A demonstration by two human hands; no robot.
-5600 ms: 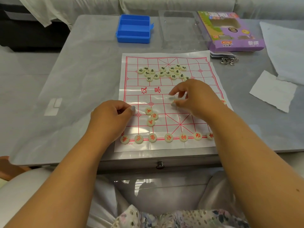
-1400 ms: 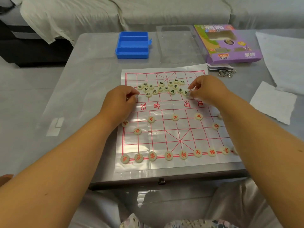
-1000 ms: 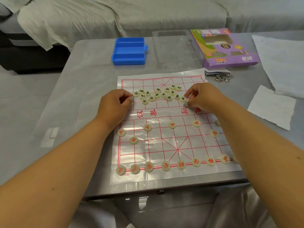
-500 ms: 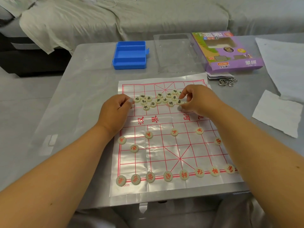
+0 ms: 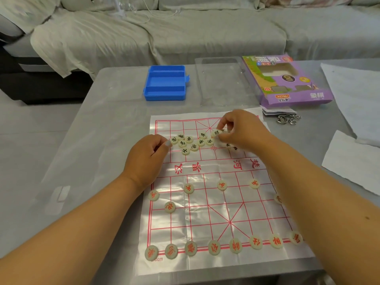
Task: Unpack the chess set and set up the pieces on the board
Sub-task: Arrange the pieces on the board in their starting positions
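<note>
A shiny plastic board sheet (image 5: 207, 214) with a red grid lies on the grey table. Red-lettered round pieces (image 5: 213, 247) stand in rows on its near half. A loose cluster of black-lettered pieces (image 5: 191, 142) lies on the far half. My right hand (image 5: 240, 130) hovers over the cluster's right part, its fingers curled and pinching a black-lettered piece (image 5: 216, 133). My left hand (image 5: 146, 159) rests on the board's left edge, fingers curled, thumb tip against the leftmost black piece; whether it holds anything is hidden.
An open blue plastic case (image 5: 166, 83) sits beyond the board. A clear plastic tray (image 5: 222, 81) and a purple cardboard box (image 5: 285, 81) lie to its right, with metal rings (image 5: 287, 119) and white paper sheets (image 5: 353, 161) at the right. A sofa stands behind the table.
The red pieces went from a few placed to full rows. Both hands moved from the near half up to the black cluster. My right hand shifted slightly farther up and pinches a piece.
</note>
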